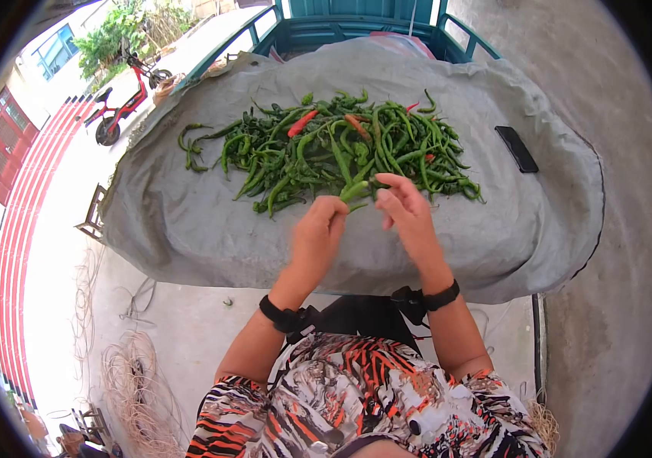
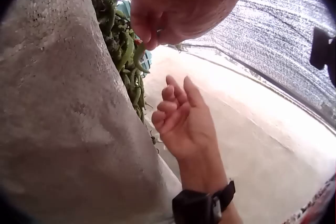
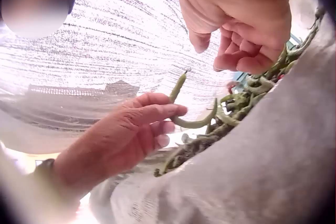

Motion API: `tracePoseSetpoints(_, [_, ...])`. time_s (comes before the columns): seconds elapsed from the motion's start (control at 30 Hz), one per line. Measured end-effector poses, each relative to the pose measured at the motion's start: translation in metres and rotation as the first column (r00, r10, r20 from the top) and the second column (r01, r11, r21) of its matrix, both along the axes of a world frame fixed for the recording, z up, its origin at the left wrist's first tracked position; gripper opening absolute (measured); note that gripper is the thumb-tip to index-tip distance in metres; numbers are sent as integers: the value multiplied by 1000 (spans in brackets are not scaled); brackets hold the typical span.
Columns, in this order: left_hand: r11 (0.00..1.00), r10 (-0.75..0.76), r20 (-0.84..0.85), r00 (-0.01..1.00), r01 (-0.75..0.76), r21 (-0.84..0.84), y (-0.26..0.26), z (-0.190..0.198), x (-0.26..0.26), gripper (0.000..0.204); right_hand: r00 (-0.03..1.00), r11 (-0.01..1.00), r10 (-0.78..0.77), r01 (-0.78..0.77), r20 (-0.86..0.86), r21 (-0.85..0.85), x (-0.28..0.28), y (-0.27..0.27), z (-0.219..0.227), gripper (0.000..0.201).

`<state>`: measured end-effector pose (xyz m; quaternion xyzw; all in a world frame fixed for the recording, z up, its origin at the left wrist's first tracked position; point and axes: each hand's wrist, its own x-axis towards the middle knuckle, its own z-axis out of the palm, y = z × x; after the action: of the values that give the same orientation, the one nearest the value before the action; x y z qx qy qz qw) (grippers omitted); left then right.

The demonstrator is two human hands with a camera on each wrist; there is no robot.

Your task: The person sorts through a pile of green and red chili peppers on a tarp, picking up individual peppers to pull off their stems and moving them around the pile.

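My left hand (image 1: 318, 235) pinches a green chili pepper (image 1: 354, 191) between thumb and fingers, just in front of a heap of chilies (image 1: 287, 164). Seen from the right wrist, this chili (image 3: 195, 124) is long and curved, both its ends sticking out past the fingers. Close by on the right, my right hand (image 1: 411, 220) is held up with fingers loosely bent and nothing in them. The left wrist view also shows that right hand (image 2: 184, 124) bare, palm turned up. Most of the heap is green, with a few red chilies (image 1: 302, 123) on top.
A grey cloth (image 1: 203, 221) lies under the chilies, over a teal cart bed (image 1: 356, 29). On its right side rests a black phone (image 1: 517, 149). Tangled cord (image 1: 139, 382) lies on the ground at the left; a red scooter (image 1: 123, 103) stands beyond, near striped steps (image 1: 24, 229).
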<state>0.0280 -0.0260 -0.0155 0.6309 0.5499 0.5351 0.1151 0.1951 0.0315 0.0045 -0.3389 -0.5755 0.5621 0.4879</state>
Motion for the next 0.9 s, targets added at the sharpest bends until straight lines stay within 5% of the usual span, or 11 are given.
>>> tracePoseSetpoints(0.07, [998, -30, -90, 995, 34, 46, -3, 4, 3, 11, 990, 991, 128, -129, -58, -19, -7, 3, -2, 27])
tracePoseSetpoints(0.27, [996, 55, -77, 996, -50, 67, -3, 6, -8, 11, 994, 985, 26, -43, -103, -167, -4, 6, -14, 23])
tracePoseSetpoints(0.37, [989, 146, 90, 985, -145, -20, 12, 18, -36, 15, 998, 995, -54, 56, 34, -81, -2, 11, -18, 22])
tracePoseSetpoints(0.47, [973, 214, 258, 942, -230, 34, 30, 29, -54, 20, 886, 946, -178, 34, 428, 324, -8, 19, -30, 28])
tracePoseSetpoints(0.6, [988, 141, 278, 950, -117, -103, 31, 30, -56, 23, 738, 852, -380, 44, 558, 521, -31, 15, -31, 38])
tracePoseSetpoints(0.7, [979, 52, 355, 933, 23, -205, 27, 12, -38, 23, 613, 912, -336, 23, 715, 409, -41, 17, -22, 34])
tracePoseSetpoints(0.9, [932, 41, 564, 825, 171, -318, 23, 14, -21, 36, 806, 901, -225, -41, 548, 431, -28, 8, -20, 24])
